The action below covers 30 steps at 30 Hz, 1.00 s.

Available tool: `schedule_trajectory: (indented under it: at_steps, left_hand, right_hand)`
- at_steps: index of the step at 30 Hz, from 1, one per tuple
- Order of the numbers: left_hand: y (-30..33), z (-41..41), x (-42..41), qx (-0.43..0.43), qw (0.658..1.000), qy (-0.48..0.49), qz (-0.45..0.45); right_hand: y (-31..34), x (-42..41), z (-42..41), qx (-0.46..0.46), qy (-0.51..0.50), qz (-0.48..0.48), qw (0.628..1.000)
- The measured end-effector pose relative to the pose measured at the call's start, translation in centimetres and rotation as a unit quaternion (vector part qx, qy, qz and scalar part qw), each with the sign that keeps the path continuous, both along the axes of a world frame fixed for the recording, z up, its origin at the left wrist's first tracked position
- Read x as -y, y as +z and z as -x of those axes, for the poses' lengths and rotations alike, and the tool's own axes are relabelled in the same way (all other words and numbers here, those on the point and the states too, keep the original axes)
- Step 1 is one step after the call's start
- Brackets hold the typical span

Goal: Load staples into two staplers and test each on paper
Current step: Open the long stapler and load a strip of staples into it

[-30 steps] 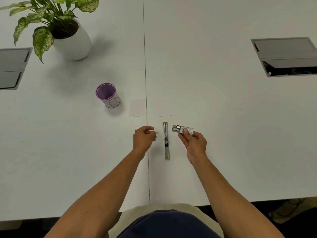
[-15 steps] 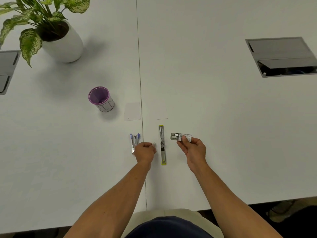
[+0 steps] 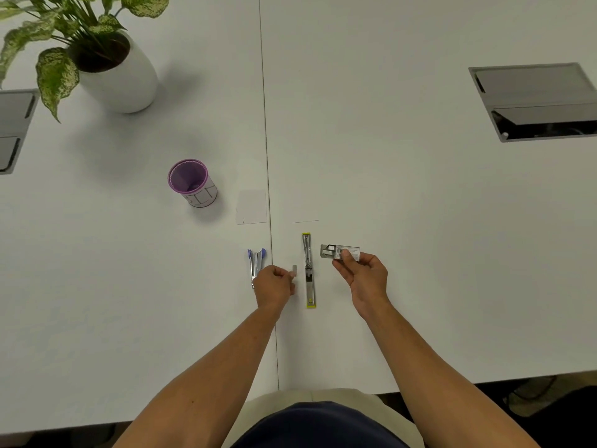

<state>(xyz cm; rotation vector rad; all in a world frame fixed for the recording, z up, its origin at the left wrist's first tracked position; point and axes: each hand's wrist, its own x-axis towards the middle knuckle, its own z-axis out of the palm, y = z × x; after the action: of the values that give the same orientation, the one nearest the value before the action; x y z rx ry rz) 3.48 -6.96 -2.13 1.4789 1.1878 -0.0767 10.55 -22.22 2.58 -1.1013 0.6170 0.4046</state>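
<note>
Pinching a short strip of staples [image 3: 294, 270] between curled fingertips, the left hand [image 3: 274, 286] hovers just beside the yellow stapler [image 3: 309, 270], which lies opened out flat on the white table [image 3: 420, 221] with its channel facing up. The right hand [image 3: 363, 274] grips the staple box [image 3: 340, 252], its tray slid partly out toward the stapler. The blue stapler [image 3: 256, 265] lies just left of the left hand, and two paper slips [image 3: 252, 206] sit beyond, near a purple cup [image 3: 191, 182]. I'd worry about that strip: it looks brittle, and a squeeze or a crooked entry into the narrow channel could snap it or leave it sitting skewed. The tilted open box could also spill.
</note>
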Motion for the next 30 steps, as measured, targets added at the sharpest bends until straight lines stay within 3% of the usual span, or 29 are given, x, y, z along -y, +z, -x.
schedule_trajectory:
  at_steps: [6, 13, 20, 23, 30]
  left_hand:
    - [2.7, -0.6, -0.9, 0.107, 0.991, -0.077, -0.039]
    - [5.3, -1.5, -0.6, 0.188, 0.968, -0.168, 0.013]
    - [6.6, -0.9, -0.1, 0.212, 0.963, -0.158, 0.045]
    - [7.4, -1.2, 0.2, 0.22, 0.96, -0.171, 0.017]
    - [8.3, -0.6, -0.1, 0.241, 0.958, -0.152, 0.023]
  right_hand:
    - [0.3, -0.7, 0.4, 0.001, 0.02, -0.008, 1.0]
    - [1.2, -1.6, 1.2, 0.001, 0.037, -0.005, 0.999]
    - [1.8, -1.7, 1.7, -0.021, 0.014, -0.065, 0.998]
    - [2.0, -2.0, 2.1, -0.03, 0.016, -0.108, 0.994]
    - [2.6, -2.6, 2.4, -0.012, 0.032, -0.103, 0.994]
